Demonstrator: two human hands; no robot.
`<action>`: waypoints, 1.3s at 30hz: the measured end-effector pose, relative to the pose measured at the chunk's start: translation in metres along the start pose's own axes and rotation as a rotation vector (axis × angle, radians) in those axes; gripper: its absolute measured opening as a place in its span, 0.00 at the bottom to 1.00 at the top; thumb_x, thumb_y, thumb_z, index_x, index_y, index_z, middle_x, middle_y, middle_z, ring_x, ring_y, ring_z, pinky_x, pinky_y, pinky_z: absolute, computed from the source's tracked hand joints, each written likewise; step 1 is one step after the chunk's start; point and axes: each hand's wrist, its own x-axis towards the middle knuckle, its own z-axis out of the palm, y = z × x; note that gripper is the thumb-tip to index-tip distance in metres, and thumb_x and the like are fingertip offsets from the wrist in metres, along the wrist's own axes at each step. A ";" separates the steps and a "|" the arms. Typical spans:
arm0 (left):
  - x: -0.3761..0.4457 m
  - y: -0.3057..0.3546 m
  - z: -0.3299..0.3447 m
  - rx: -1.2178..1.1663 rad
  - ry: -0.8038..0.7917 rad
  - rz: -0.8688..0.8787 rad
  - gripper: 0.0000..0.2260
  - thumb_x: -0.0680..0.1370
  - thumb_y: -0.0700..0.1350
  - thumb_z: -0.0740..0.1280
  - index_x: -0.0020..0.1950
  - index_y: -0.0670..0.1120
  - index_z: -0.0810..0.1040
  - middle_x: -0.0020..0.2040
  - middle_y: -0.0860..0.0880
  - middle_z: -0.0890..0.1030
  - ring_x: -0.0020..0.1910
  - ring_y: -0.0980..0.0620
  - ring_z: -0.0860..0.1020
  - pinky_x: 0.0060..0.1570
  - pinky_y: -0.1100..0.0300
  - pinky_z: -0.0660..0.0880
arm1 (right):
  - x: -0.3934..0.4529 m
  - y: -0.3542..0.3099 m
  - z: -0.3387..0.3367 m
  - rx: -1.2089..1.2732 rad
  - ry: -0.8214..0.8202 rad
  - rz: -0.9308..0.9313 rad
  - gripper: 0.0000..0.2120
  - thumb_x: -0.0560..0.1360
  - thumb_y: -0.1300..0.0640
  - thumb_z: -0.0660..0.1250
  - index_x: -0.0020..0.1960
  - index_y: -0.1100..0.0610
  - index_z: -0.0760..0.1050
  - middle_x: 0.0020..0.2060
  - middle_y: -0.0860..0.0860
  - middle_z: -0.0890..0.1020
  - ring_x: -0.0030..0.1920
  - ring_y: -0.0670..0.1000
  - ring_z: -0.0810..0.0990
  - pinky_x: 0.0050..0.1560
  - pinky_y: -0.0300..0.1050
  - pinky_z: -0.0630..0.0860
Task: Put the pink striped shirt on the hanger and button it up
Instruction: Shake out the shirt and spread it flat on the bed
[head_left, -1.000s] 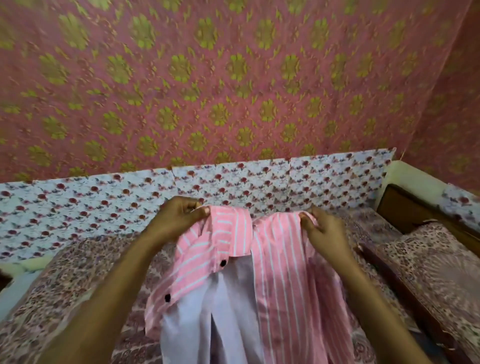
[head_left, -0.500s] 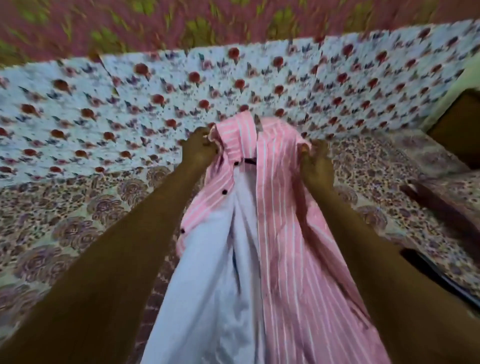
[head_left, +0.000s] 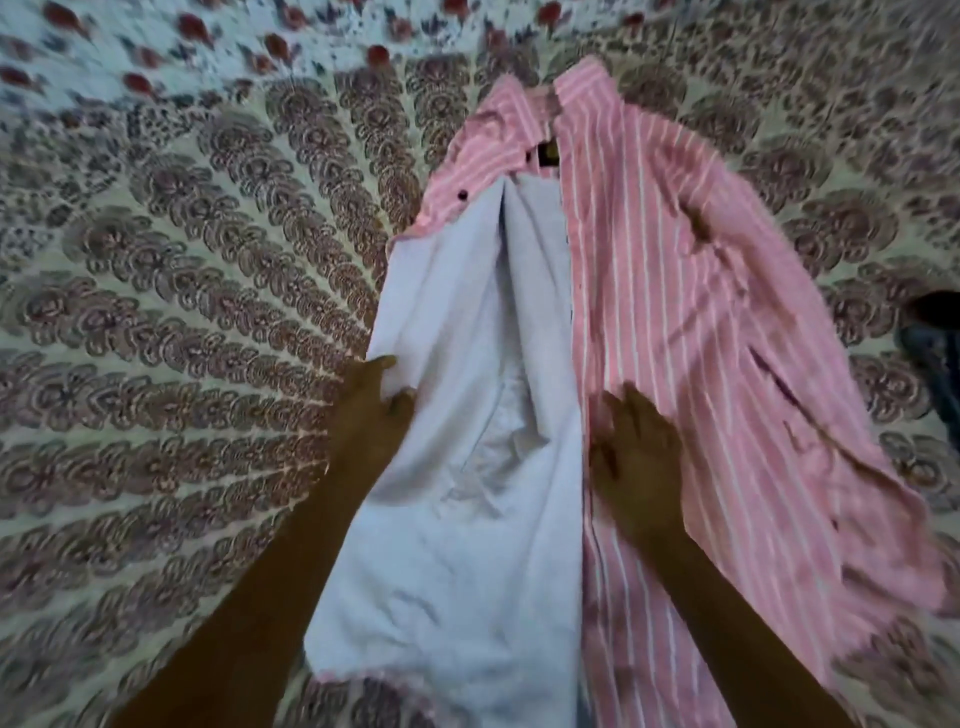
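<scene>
A pink cotton shirt with thin white stripes (head_left: 691, 312) lies unbuttoned on a bedspread printed with brown and maroon paisley rings (head_left: 171, 322), collar toward 12 o'clock and hem toward 6 o'clock. The left front panel is folded back, baring its pale lilac-white inner side (head_left: 467, 467), with two dark buttons (head_left: 461, 195) visible on the turned edge near the collar. The left hand (head_left: 376, 410) pinches that panel's outer edge at about 9 o'clock of the shirt, thumb on the pale cloth and fingers curled beneath. The right hand (head_left: 641, 457) rests flat on the striped panel just beside the placket, fingers spread and straight, holding nothing. A dark object (head_left: 935, 332) at 3 o'clock is cut off by the frame and unidentifiable. Any hanger inside the collar is hard to make out.
</scene>
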 end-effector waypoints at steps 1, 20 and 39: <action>-0.012 -0.008 -0.002 0.041 0.012 -0.052 0.23 0.72 0.50 0.64 0.65 0.42 0.72 0.64 0.39 0.73 0.61 0.39 0.72 0.59 0.49 0.69 | -0.011 0.000 0.001 -0.035 -0.007 0.013 0.28 0.68 0.53 0.53 0.66 0.61 0.69 0.67 0.62 0.70 0.66 0.60 0.70 0.64 0.56 0.64; -0.167 0.096 -0.013 0.365 -0.392 0.680 0.24 0.75 0.38 0.62 0.71 0.50 0.67 0.64 0.44 0.73 0.54 0.40 0.78 0.47 0.47 0.76 | -0.091 -0.063 -0.074 1.258 -0.180 0.509 0.17 0.76 0.49 0.56 0.61 0.55 0.71 0.48 0.54 0.81 0.44 0.48 0.79 0.43 0.37 0.74; -0.146 0.036 -0.010 -0.428 -0.105 -0.183 0.17 0.72 0.44 0.71 0.59 0.41 0.76 0.54 0.39 0.80 0.44 0.49 0.78 0.42 0.63 0.72 | -0.107 -0.036 -0.047 0.706 0.035 0.663 0.06 0.75 0.59 0.61 0.50 0.57 0.75 0.43 0.54 0.77 0.45 0.53 0.74 0.48 0.47 0.70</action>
